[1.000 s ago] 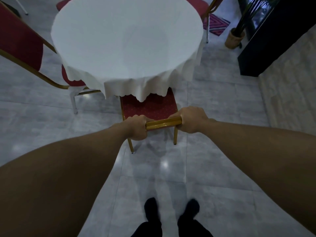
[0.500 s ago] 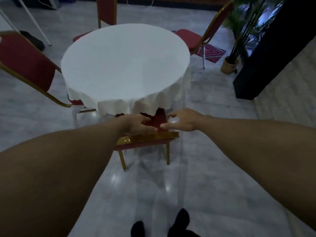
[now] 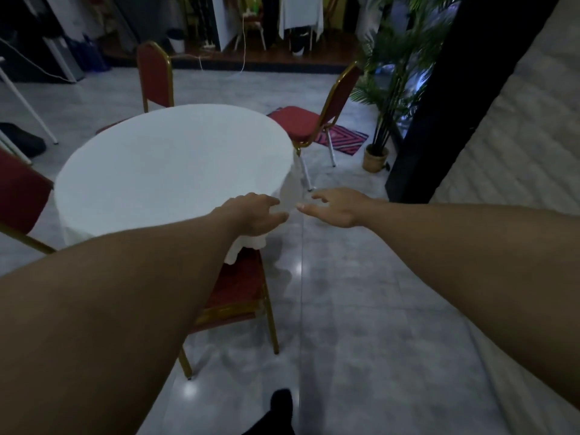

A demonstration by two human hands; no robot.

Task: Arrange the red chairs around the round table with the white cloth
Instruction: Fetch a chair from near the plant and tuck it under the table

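Note:
The round table with the white cloth (image 3: 169, 171) fills the middle left. A red chair with a gold frame (image 3: 238, 290) is tucked under its near edge, partly hidden by my left forearm. Another red chair (image 3: 301, 124) stands at the far right of the table, turned away, its seat clear of the cloth. A third chair (image 3: 156, 76) stands behind the table. A fourth chair's back (image 3: 18, 196) shows at the left edge. My left hand (image 3: 254, 215) hovers over the table's near right edge, fingers spread, holding nothing. My right hand (image 3: 335, 207) hangs open beside it, above the floor.
A potted palm (image 3: 386, 98) and a black pillar (image 3: 445, 98) stand at the right, with a patterned mat (image 3: 342, 139) on the grey tiled floor. White stand legs (image 3: 28, 111) and a dark bag (image 3: 18, 141) lie at the left. A raised platform with clutter runs along the back.
Both hands let go of the near chair's gold back rail and lifted, open. The view has risen and swung right, so the near chair now sits lower and the far chairs show.

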